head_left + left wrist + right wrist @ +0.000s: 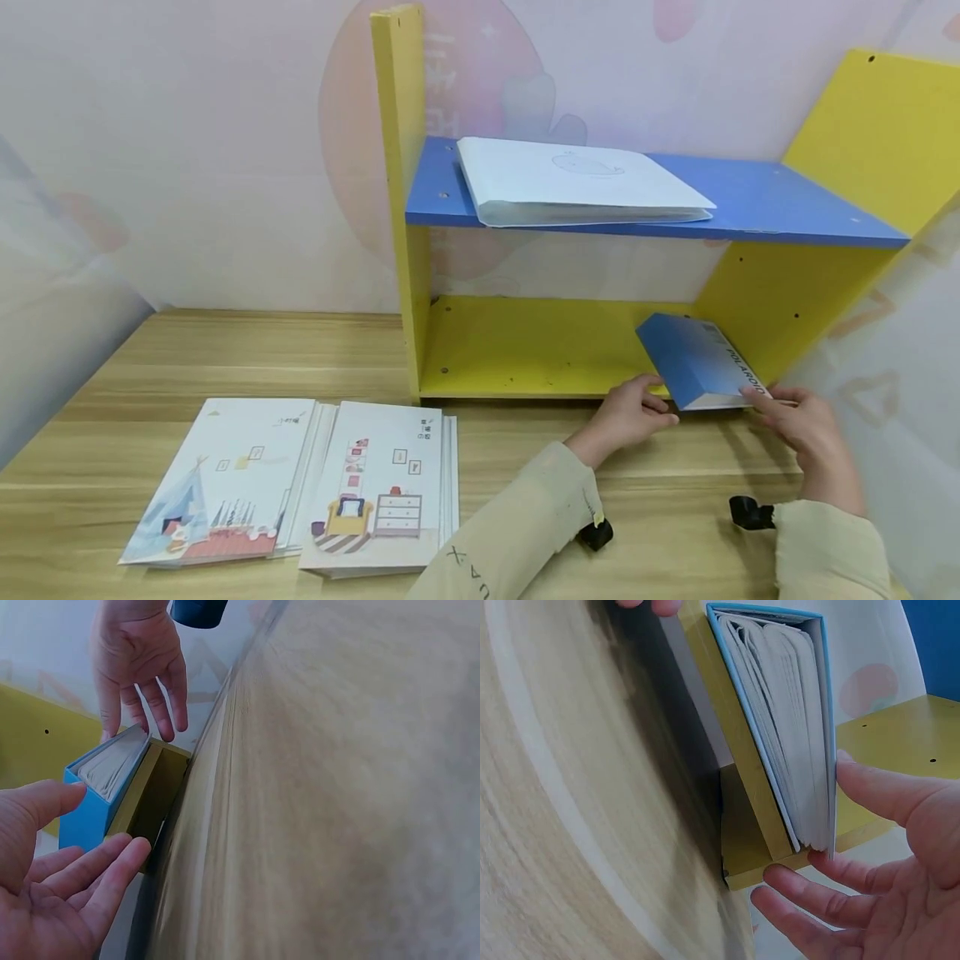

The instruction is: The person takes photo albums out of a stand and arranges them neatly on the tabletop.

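Note:
A blue album [686, 358] marked POLAROID lies on the yellow bottom shelf at its right end, its front edge near the board's edge. My right hand [813, 433] touches its right front corner; in the right wrist view the thumb of that hand [900, 855] rests on the cover and the fingers are extended below. My left hand [626, 417] is at the album's left front corner, fingers loosely bent. The left wrist view shows the left hand [67, 877] spread beside the blue spine [84, 817], with the thumb tip close to it; contact is unclear.
A white album [577, 179] with a whale drawing lies on the blue upper shelf [795, 200]. Two illustrated white albums [225, 483] [382, 492] lie on the wooden table [285, 350] at left. A yellow side panel [405, 250] stands between them and the lower compartment.

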Motion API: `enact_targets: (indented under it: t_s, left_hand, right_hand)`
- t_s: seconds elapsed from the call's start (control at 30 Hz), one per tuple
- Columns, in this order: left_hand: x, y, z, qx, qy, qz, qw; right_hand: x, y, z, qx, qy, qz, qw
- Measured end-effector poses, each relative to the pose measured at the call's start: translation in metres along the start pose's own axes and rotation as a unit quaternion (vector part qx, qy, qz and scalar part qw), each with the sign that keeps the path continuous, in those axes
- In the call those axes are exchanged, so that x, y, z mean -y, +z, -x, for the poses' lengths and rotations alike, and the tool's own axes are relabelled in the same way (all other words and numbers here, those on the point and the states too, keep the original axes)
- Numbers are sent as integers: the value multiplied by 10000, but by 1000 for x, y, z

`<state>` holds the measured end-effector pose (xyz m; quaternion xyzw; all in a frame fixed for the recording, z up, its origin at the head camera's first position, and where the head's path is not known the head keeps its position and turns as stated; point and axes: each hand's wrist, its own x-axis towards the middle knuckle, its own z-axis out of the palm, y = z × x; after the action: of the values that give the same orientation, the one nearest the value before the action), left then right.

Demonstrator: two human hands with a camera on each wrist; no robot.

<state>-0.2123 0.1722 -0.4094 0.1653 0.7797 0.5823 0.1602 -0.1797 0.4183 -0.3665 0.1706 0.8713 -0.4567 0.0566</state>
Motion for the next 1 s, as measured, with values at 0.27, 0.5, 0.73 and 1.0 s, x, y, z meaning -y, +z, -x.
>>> enact_targets:
  t_s: [0.27,0.5,0.73,1.0]
  left_hand:
    - [2,-1,-1,63,17,178,9998]
    - [5,-1,0,-17,110,127,9999]
    - [3,2,1,-152,3,172,9997]
    - [4,4,0,-314,-22,277,9991]
  right_hand:
    - [1,5,-2,533,280,-2349,9701]
    - [1,3,-2,810,535,-2875,9528]
    - [-11,-8,-2,1332,128,-2053,9695]
    - [-20,-10,-3,1421,-67,-1431,9794]
